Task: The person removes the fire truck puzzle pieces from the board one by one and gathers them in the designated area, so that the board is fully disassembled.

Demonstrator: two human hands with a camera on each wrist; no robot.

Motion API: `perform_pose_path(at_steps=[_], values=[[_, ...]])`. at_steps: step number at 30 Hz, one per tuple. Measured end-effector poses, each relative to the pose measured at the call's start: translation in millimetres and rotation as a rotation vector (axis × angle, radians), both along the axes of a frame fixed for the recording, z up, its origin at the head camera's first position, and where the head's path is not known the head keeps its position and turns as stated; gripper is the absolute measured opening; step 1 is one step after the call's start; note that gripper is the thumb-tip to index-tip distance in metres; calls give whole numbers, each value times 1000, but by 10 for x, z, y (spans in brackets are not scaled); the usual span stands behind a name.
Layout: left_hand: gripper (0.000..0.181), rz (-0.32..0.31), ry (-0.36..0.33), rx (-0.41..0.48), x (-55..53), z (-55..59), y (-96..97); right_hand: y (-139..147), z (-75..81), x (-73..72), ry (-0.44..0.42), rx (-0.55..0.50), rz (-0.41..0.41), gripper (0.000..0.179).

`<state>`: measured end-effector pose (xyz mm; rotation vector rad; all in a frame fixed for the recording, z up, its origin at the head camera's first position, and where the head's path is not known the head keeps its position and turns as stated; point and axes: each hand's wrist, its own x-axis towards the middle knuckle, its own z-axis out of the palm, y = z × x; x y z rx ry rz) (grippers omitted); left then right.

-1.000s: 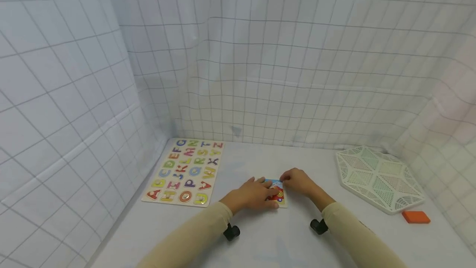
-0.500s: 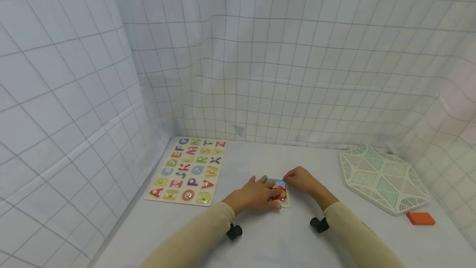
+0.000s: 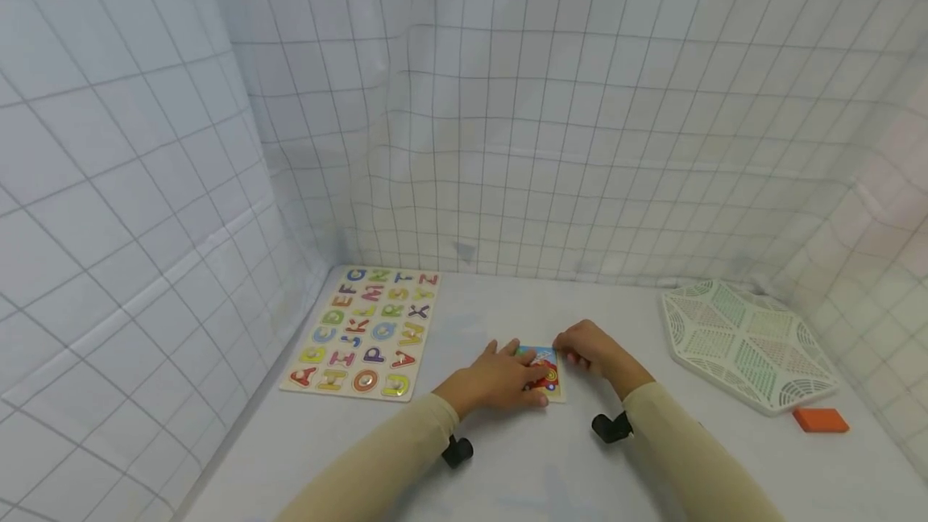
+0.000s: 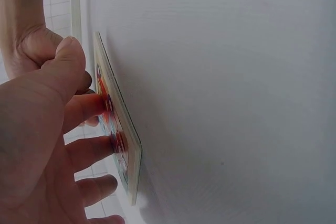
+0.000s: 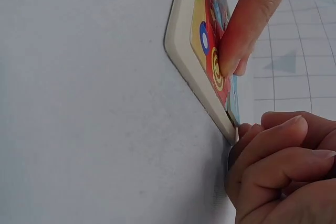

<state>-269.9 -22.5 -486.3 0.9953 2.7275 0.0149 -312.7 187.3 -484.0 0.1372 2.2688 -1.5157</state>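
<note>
A small wooden picture puzzle (image 3: pixel 547 381) lies on the table, its face printed in red, blue and yellow. My left hand (image 3: pixel 500 379) rests on it from the left with spread fingers, and two fingertips press the picture in the left wrist view. At the far right corner of the puzzle (image 5: pixel 181 30), my right hand (image 3: pixel 590 351) has curled fingers and grips the corner. In the right wrist view a narrow dark gap shows in the picture near that corner. The fingertips of the right hand (image 5: pixel 283 177) partly hide the corner.
An alphabet board (image 3: pixel 362 333) with colourful letters lies at the left. On the right is a pale hexagonal board (image 3: pixel 750 345) with a patterned face, and an orange block (image 3: pixel 821 420) sits by its near corner. Grid-patterned cloth (image 3: pixel 544 143) hangs behind and at both sides.
My right wrist has turned slightly and its forearm has swung a little left, while the fingers stay at the puzzle's corner. My left hand stays on the puzzle.
</note>
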Motion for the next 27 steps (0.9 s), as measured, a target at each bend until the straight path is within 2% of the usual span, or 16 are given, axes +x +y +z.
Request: perform_pose_path(at_steps=[5, 9, 13, 17, 27], values=[[65, 8, -4, -10, 8, 18, -3, -26, 20, -18, -22, -32, 5, 19], [65, 16, -16, -7, 18, 34, -6, -52, 28, -9, 14, -26, 31, 14], [65, 14, -16, -8, 19, 28, -12, -67, 40, 26, 62, 9, -2, 15], [64, 19, -10, -9, 17, 25, -18, -65, 44, 64, 71, 32, -23, 19], [64, 16, -16, -5, 29, 22, -11, -74, -15, 100, 78, -14, -26, 15]])
